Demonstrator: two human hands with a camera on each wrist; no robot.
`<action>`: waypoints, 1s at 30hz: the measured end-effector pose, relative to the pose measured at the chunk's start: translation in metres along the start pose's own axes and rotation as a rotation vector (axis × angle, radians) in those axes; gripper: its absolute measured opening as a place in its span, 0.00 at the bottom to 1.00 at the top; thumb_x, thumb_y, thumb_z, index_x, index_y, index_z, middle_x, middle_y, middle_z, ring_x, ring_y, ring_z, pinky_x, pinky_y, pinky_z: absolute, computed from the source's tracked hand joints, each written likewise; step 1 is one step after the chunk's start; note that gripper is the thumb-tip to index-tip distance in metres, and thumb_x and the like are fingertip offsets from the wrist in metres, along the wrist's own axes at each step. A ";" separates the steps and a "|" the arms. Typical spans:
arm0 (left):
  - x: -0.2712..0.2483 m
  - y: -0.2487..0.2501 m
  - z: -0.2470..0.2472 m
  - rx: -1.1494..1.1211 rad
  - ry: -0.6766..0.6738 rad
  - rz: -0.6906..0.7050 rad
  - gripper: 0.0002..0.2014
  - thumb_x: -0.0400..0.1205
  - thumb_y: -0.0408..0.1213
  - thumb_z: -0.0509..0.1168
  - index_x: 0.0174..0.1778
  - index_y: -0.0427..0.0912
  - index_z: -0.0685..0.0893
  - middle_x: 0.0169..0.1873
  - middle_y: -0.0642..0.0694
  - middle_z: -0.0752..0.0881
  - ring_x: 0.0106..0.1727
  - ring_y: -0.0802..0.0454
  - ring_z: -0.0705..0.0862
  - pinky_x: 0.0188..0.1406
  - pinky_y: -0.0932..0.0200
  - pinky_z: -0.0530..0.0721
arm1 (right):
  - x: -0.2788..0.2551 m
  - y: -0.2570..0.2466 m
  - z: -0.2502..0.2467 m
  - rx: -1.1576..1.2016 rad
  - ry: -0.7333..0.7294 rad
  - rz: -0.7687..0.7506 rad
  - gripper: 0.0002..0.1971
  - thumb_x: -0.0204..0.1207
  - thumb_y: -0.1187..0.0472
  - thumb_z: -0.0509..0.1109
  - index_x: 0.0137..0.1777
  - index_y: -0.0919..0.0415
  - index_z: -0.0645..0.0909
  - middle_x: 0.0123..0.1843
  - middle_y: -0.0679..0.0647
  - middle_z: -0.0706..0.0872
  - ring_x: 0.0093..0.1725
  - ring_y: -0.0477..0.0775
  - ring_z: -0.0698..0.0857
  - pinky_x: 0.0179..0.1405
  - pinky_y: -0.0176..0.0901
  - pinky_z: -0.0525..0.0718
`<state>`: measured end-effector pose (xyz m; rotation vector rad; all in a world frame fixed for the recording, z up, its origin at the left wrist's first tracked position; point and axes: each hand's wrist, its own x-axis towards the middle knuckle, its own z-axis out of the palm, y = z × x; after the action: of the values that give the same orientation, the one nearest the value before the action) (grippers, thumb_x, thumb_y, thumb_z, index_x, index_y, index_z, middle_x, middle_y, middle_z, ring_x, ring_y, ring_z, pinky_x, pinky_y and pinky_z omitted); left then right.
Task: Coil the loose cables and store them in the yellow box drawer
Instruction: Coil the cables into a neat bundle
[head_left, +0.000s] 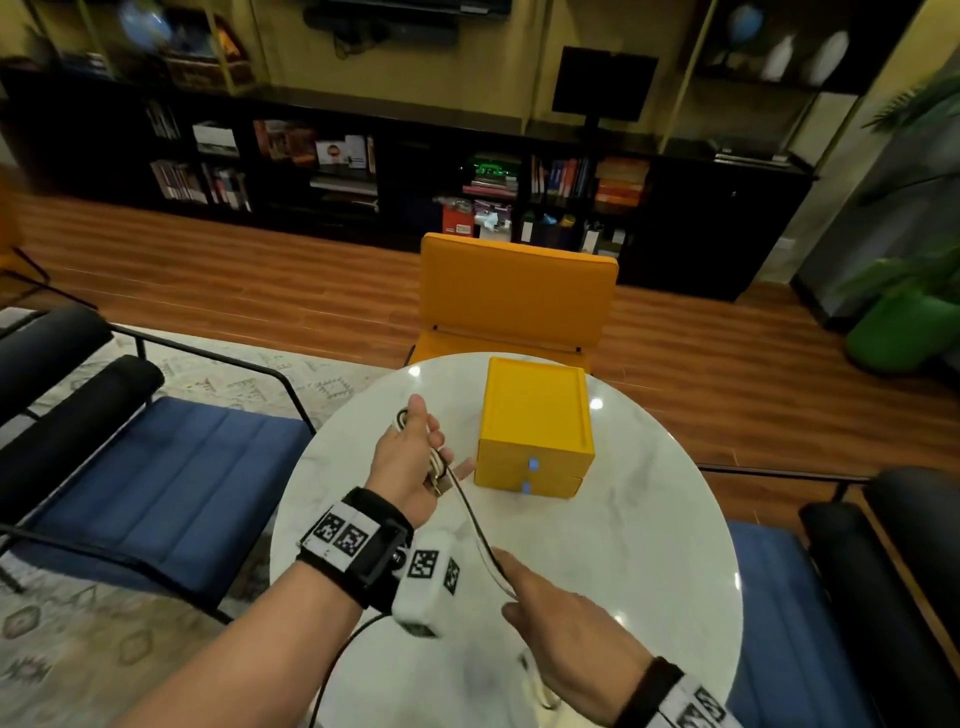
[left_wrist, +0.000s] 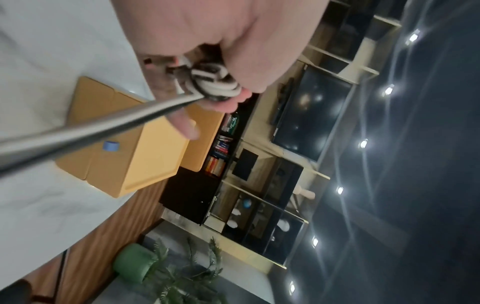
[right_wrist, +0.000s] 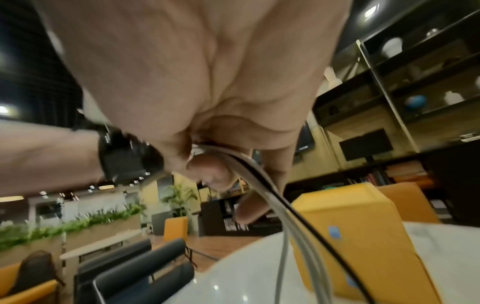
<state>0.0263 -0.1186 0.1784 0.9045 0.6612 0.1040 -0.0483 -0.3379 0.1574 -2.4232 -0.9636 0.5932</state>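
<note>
The left hand (head_left: 410, 462) clutches the wound coil (left_wrist: 213, 84), anchoring it, while the right hand (head_left: 561, 618) apparently pinches the cables (head_left: 478, 530) taut beside the shut yellow drawer box (head_left: 535, 431).

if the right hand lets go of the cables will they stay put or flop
Probably flop: the cables are thin and already sag between the left hand and right hand. The coil likely springs loose unless gripped.
</note>
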 end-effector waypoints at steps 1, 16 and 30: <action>0.003 -0.002 -0.002 0.046 -0.003 -0.015 0.21 0.87 0.57 0.62 0.38 0.44 0.78 0.24 0.49 0.73 0.21 0.52 0.73 0.32 0.49 0.89 | -0.005 -0.003 -0.009 -0.015 0.000 -0.044 0.24 0.89 0.49 0.52 0.83 0.39 0.53 0.76 0.46 0.76 0.66 0.58 0.81 0.62 0.51 0.81; -0.056 -0.033 0.008 0.709 -0.734 0.005 0.23 0.75 0.57 0.74 0.38 0.41 0.74 0.24 0.48 0.70 0.22 0.52 0.68 0.19 0.60 0.70 | 0.050 0.012 -0.093 0.473 0.733 -0.051 0.07 0.72 0.57 0.82 0.42 0.56 0.86 0.40 0.48 0.92 0.44 0.44 0.90 0.42 0.32 0.85; -0.047 -0.039 0.022 0.295 -0.247 0.277 0.28 0.79 0.62 0.66 0.46 0.36 0.88 0.31 0.34 0.85 0.30 0.43 0.83 0.31 0.50 0.79 | 0.052 0.000 -0.043 0.641 0.449 -0.116 0.26 0.86 0.68 0.64 0.77 0.39 0.70 0.56 0.49 0.74 0.41 0.46 0.82 0.38 0.38 0.83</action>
<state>-0.0058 -0.1749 0.1814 1.2686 0.3221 0.1411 0.0097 -0.3120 0.1806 -1.7983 -0.5973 0.2408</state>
